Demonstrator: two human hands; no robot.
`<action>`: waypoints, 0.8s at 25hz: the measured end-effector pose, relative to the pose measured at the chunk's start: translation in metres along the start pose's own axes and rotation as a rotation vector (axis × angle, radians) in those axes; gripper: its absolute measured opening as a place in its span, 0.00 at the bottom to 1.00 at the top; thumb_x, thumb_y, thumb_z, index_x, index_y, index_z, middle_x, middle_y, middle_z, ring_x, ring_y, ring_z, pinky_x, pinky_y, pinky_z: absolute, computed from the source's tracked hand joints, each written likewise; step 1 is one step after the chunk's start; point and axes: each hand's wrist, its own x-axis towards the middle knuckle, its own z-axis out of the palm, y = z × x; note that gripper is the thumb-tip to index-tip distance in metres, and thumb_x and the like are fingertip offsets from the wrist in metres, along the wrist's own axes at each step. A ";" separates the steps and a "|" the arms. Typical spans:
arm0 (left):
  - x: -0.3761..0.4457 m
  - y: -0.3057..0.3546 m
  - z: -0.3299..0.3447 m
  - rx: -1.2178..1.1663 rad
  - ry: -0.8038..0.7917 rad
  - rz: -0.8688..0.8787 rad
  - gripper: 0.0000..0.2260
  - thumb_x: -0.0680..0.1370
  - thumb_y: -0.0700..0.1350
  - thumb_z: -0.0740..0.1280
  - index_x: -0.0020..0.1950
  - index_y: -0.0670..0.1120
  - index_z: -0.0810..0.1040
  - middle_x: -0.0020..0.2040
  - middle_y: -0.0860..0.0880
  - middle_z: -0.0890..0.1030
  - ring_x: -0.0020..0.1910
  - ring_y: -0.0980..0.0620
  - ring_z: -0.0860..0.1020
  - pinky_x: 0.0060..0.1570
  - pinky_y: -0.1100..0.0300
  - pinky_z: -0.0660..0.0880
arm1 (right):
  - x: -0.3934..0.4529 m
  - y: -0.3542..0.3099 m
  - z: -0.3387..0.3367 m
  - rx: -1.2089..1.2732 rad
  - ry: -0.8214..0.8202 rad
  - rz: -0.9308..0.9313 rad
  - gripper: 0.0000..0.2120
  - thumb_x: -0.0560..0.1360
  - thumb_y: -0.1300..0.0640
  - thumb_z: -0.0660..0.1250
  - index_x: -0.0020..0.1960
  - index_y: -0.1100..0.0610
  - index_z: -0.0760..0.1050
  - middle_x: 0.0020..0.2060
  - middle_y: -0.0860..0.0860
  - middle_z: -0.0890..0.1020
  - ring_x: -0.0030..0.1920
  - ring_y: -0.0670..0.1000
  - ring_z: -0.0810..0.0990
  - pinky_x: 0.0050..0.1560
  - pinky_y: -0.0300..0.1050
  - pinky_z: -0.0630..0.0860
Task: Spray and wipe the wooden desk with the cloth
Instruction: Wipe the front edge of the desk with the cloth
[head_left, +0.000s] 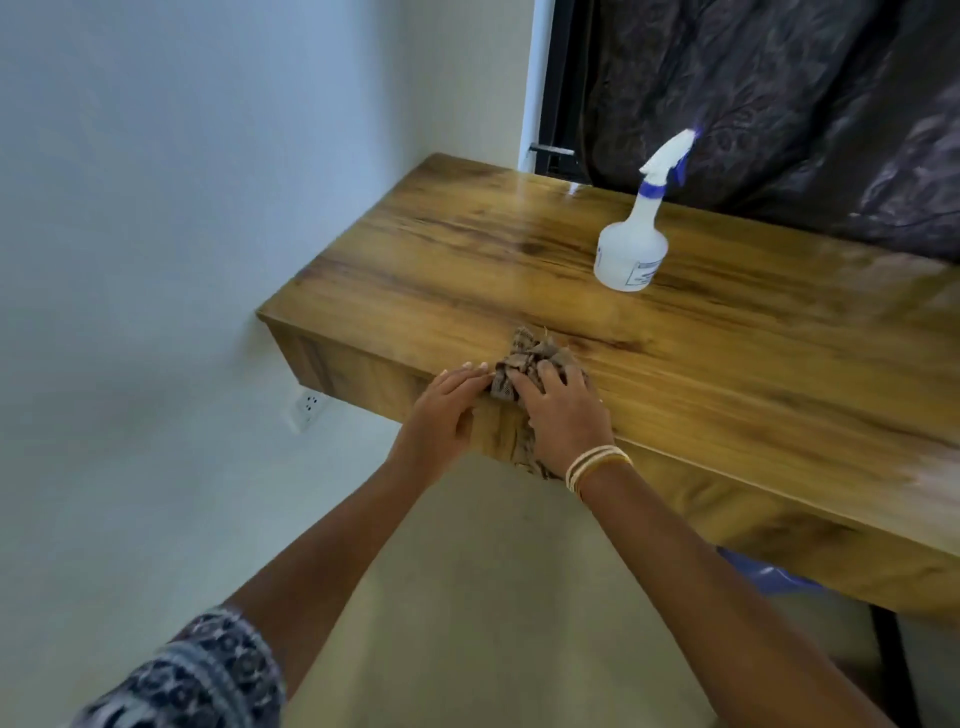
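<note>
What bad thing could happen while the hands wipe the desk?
1. The cloth sits at the desk's front edge, partly hanging over it under the right hand; it might slip to the floor.
2. The spray bottle stands upright on the desk beyond the cloth; a wide sweep could knock it over.
3. The left hand rests on the edge, and could slide off a wet surface.

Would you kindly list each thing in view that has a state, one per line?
Cloth: bunched up, lying at the desk's near edge, part hanging over the front.
Right hand: on the cloth, fingers curled over it.
Left hand: fingers straight, resting on the desk edge, fingertips at the cloth.
Spray bottle: upright on the desk, unheld, apart from both hands.
Desk: top glossy; wet or dry cannot be told.
</note>
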 end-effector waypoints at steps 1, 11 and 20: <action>0.006 0.005 -0.009 -0.013 -0.092 -0.055 0.24 0.72 0.29 0.66 0.68 0.40 0.75 0.68 0.43 0.76 0.70 0.45 0.72 0.72 0.51 0.66 | 0.004 0.003 -0.011 0.024 -0.056 0.002 0.37 0.73 0.57 0.69 0.77 0.47 0.55 0.75 0.56 0.60 0.72 0.63 0.59 0.69 0.57 0.67; 0.045 -0.020 -0.101 0.249 -0.558 -0.019 0.28 0.76 0.44 0.70 0.75 0.47 0.68 0.76 0.46 0.66 0.70 0.45 0.71 0.68 0.48 0.70 | 0.014 0.009 -0.021 -0.203 -0.055 -0.098 0.45 0.68 0.38 0.72 0.78 0.51 0.57 0.76 0.55 0.62 0.66 0.62 0.67 0.64 0.57 0.71; 0.049 -0.147 -0.191 0.368 -0.314 -0.295 0.20 0.74 0.41 0.72 0.64 0.39 0.75 0.70 0.40 0.72 0.63 0.39 0.76 0.56 0.47 0.76 | 0.098 -0.088 -0.022 -0.167 -0.072 -0.243 0.46 0.72 0.43 0.68 0.79 0.61 0.51 0.76 0.60 0.61 0.66 0.63 0.67 0.70 0.59 0.62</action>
